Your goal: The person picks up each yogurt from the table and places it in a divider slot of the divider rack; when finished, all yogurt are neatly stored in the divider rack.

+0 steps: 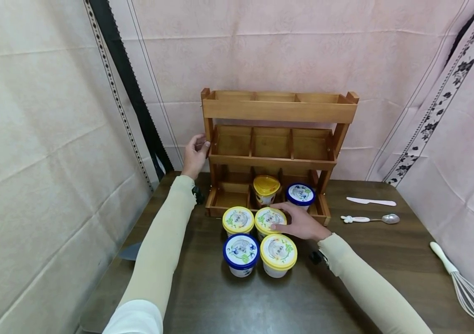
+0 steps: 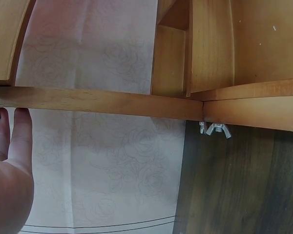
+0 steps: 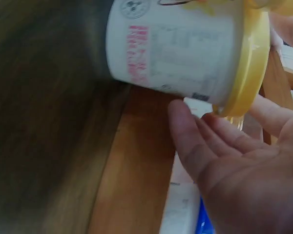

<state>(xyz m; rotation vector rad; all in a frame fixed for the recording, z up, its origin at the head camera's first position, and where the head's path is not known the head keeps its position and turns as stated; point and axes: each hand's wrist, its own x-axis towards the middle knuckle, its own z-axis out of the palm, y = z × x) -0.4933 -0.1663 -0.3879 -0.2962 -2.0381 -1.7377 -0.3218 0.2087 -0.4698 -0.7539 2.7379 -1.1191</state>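
- Unreadably small lettering and patterned white discs on the lids of the centre yellow tub [image 1: 265, 215] (dial centre, head view), the 9 o'clock yellow tub [image 1: 238, 220], the 5:30 yellow tub [image 1: 278, 253], the 7:30 blue tub [image 1: 241, 253] and the 2 o'clock blue tub [image 1: 300, 194].
- Plain glossy lid on the 12 o'clock yellow tub [image 1: 266, 185].
- From the right wrist only: a round emblem, a red block of print and pale columns on a tub's side, all too blurred to read.
- From the left wrist only: metal fasteners [image 2: 219, 129] on the post [image 2: 102, 101], at least one a wing nut.
- Right hand [image 1: 301, 224] around the centre tub from 3 o'clock, thumb over the lid, a finger by the far rim; firm grip or not, cannot tell.
- Left hand [image 1: 195, 152] at 10 o'clock, unclenched, fingertips against the post.
- Counted: six tubs, four yellow-lidded, two blue; four on the surface [image 1: 203, 297], two in the bottom tier, middle and right compartments, of a three-tier rack [image 1: 278, 111].
- Toward 3 o'clock: one knife [image 1: 371, 202], one spoon [image 1: 362, 219]; nearer 4, one whisk [image 1: 466, 287].
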